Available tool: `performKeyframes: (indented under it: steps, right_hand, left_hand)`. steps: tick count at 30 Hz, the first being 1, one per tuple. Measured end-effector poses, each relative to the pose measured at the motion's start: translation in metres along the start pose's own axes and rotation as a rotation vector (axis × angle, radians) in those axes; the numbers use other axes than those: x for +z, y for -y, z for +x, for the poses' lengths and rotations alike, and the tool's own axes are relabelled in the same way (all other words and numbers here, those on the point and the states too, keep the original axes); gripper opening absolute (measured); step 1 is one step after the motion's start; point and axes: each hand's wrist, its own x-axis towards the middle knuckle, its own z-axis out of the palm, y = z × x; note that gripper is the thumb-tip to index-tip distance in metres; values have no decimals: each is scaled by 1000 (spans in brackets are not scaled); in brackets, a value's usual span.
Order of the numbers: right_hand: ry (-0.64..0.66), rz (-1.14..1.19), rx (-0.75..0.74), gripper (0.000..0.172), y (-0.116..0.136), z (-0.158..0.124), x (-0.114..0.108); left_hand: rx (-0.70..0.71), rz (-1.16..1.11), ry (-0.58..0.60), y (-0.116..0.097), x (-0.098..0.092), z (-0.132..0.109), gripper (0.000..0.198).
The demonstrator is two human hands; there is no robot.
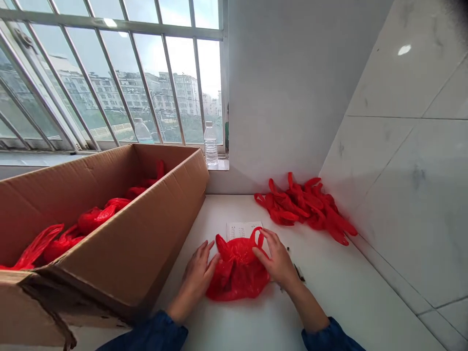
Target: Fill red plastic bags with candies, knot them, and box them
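A filled red plastic bag [237,275] sits on the white table in front of me, its two handle loops standing up and its top gathered. What it contains is hidden. My left hand [199,273] is at the bag's left side, fingers apart and nothing gripped, the thumb close to the left handle. On the other side, my right hand [278,258] has thumb and fingers spread around the right handle loop, the fingertips at or touching its top. Partly behind the bag lies a white sheet of paper [243,229] with small print.
At left stands a large open cardboard box [161,234] holding several red bags [91,219]. A heap of empty-looking red bags [303,204] lies by the tiled wall. Small dark items [300,273] lie beside my right wrist. A clear bottle [210,144] stands on the sill of the barred window.
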Motion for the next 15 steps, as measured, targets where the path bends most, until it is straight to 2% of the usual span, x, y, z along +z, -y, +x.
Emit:
performKeyframes:
  steps: [2, 5, 8, 11, 13, 15]
  right_hand:
    - [131, -173, -5, 69, -1, -7, 20]
    - [273, -358, -31, 67, 5, -16, 43]
    - [313, -398, -59, 67, 12, -19, 45]
    - [258, -303, -102, 64, 14, -18, 32]
    - [129, -194, -121, 56, 13, -18, 22]
    - [-3, -50, -87, 46, 10, -18, 15]
  left_hand:
    - [29, 30, 59, -10, 17, -4, 52]
    - [117, 146, 114, -27, 39, -12, 49]
    - [158, 175, 146, -33, 39, -15, 49]
    - [108, -26, 58, -26, 22, -13, 48]
    - [20, -121, -30, -21, 12, -9, 45]
    - [-54, -123, -70, -19, 8, -4, 42]
